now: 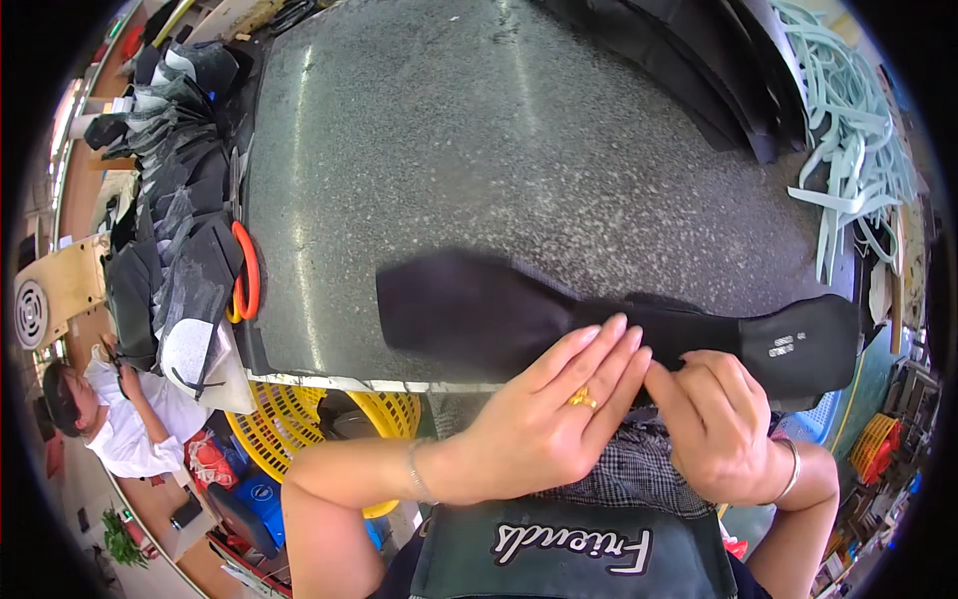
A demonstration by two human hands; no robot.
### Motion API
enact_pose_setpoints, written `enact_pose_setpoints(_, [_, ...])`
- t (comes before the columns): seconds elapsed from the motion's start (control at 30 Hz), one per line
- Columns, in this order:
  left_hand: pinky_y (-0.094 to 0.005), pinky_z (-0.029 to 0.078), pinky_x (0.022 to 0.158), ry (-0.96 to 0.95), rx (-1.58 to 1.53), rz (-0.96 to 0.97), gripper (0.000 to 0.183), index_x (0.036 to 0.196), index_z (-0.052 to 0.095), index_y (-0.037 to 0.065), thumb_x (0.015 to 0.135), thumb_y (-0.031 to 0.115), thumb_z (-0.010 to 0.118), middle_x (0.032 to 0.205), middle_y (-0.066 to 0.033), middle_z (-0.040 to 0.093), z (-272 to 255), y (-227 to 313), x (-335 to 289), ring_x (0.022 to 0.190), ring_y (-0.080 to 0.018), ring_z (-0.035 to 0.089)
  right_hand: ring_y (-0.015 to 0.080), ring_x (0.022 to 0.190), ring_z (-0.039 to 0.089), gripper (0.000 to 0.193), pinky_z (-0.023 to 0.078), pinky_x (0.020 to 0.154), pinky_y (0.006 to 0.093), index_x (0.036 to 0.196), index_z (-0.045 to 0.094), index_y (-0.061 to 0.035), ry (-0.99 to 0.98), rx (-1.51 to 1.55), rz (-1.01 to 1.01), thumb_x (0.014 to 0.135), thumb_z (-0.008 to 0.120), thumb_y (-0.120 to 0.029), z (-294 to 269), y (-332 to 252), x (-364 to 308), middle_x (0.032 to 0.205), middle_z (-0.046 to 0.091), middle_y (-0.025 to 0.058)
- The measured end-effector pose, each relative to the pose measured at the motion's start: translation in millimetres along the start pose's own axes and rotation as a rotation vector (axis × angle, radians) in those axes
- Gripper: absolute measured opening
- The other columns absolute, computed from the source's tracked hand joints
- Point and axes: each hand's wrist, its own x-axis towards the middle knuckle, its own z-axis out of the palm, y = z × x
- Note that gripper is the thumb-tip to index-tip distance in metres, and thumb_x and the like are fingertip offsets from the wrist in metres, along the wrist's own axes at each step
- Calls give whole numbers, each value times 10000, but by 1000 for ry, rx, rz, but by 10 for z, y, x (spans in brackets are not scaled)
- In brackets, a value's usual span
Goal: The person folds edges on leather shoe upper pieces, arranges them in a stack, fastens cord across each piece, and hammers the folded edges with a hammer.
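A long black fabric piece, wide at both ends and narrow in the middle, lies along the near edge of the worktable. Small white print marks its right end. My left hand rests on the narrow middle, fingers stretched out side by side and lying flat; a ring and a thin bracelet are on it. Close beside it, my right hand has its fingers curled, thumb and forefinger pinching the piece's near edge. The left end of the piece is slightly blurred.
Stacked black and grey cut pieces line the left side, with orange-handled scissors beside them. Black sheets and pale green strips lie at the far right. Below the table edge stands a yellow basket. Another person sits at left.
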Motion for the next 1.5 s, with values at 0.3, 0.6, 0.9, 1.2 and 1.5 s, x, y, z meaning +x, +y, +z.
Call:
enact_pose_setpoints(0.3, [-461,464,964,-165,106,-74,423,1064,682,43,641,37,695,1156,-155,600,-632,-571,118,1136,-355,554,368,1026,570,371,487,909,527,1026,642,25,-136,-105,93,669,623,-74,-324,234,-171,1124,600,190])
enact_pose_setpoints(0.6, [-442,484,880,-4,-236,-156,709,1093,620,11,512,328,874,1189,-154,513,-122,-287,196,1040,-355,546,337,966,606,255,526,785,399,950,669,29,-113,510,47,703,687,-27,-411,591,-71,1032,645,203])
enact_pose_setpoints(0.9, [-349,505,571,226,-150,-306,207,923,566,0,735,-75,611,833,-99,648,-30,-332,394,657,-263,632,236,900,655,796,507,802,298,1327,353,-31,527,309,126,672,794,71,20,546,151,1118,621,192])
enact_pose_setpoints(1.2, [-283,458,522,39,-251,6,558,1155,670,6,597,29,659,834,-36,427,95,-501,279,601,-151,510,247,707,586,506,473,609,344,1027,667,47,190,472,139,550,765,-90,113,769,-124,852,595,114])
enact_pose_setpoints(1.5, [-272,476,501,-125,-188,154,585,1200,648,29,619,91,646,858,-44,370,14,-611,371,581,-134,502,193,630,470,456,395,526,311,1036,717,-65,171,224,-6,586,694,-133,156,789,-102,742,446,38])
